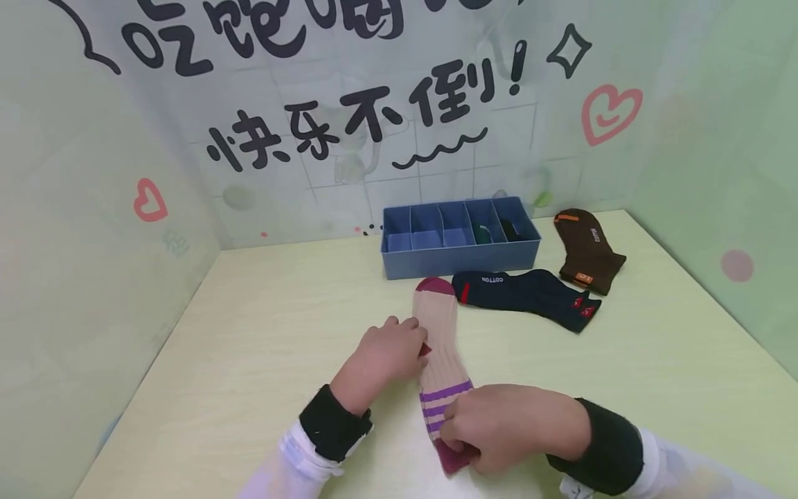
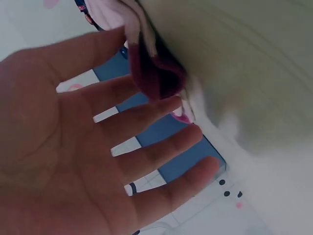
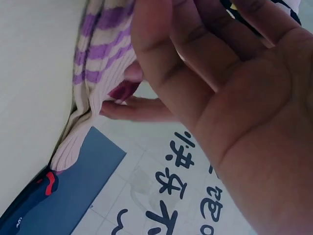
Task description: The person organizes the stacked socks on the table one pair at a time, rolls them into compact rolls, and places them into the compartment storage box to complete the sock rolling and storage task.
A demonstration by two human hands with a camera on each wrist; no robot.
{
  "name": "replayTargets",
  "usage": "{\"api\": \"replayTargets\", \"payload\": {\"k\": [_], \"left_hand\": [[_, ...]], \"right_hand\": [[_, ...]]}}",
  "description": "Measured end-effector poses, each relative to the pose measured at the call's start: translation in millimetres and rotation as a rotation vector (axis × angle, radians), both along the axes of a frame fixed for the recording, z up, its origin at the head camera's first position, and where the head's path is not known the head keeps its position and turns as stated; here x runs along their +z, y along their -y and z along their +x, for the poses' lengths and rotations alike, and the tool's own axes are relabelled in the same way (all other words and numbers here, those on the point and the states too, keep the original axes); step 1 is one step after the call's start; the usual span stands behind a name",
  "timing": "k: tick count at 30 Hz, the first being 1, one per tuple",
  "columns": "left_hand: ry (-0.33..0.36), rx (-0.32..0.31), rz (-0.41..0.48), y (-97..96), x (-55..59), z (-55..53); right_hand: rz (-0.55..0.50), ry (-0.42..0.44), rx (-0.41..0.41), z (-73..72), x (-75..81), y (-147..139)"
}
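Observation:
A pale pink sock (image 1: pixel 439 339) with purple stripes and dark red toe, heel and cuff lies lengthwise on the table. At its left edge my left hand (image 1: pixel 383 357) pinches the dark red heel (image 2: pixel 149 73) between thumb and index finger, the other fingers spread loosely. Nearer to me, my right hand (image 1: pixel 517 426) holds the cuff end with curled fingers, which partly cover the stripes. The right wrist view shows the striped leg (image 3: pixel 100 44) in layers beside that hand, though the fingertips are out of frame there.
A blue box (image 1: pixel 461 260) with several compartments stands against the back wall; dark items lie in its two right compartments. A navy sock (image 1: pixel 524 294) lies in front of it, by the pink toe. Farther right is a brown sock (image 1: pixel 586 249). Printed walls enclose the table (image 1: pixel 268 333).

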State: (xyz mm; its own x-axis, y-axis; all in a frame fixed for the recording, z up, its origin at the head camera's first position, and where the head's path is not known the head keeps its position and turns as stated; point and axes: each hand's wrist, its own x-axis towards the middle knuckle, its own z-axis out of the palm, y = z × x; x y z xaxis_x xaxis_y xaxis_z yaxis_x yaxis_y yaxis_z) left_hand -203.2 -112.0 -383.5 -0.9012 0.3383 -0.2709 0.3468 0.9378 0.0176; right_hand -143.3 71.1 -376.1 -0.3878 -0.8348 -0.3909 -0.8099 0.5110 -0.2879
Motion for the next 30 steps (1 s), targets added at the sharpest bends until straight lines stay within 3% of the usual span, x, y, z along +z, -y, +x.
{"api": "replayTargets", "payload": {"k": [5, 8, 13, 18, 24, 30], "left_hand": [[0.036, -0.079, -0.008, 1.0, 16.5, 7.3], [0.010, -0.103, 0.030, 0.1, 23.0, 8.4], [-0.045, -0.020, 0.082, -2.1, 13.3, 2.5], [-0.125, 0.058, 0.148, -2.3, 1.6, -3.8], [-0.195, 0.111, 0.291, -1.7, 8.2, -9.8], [-0.161, 0.145, 0.363, -1.1, 9.8, -11.4]], "right_hand": [[-0.115, -0.163, 0.080, -2.6, 3.5, -6], [-0.142, -0.178, 0.108, -2.4, 1.5, -5], [-0.086, -0.069, 0.060, 0.0, -4.2, -2], [-0.065, -0.043, 0.044, 1.1, -4.9, -1], [-0.058, -0.053, 0.048, -1.3, -0.6, -1], [-0.046, -0.042, 0.043, -1.6, -1.5, 1]]}}
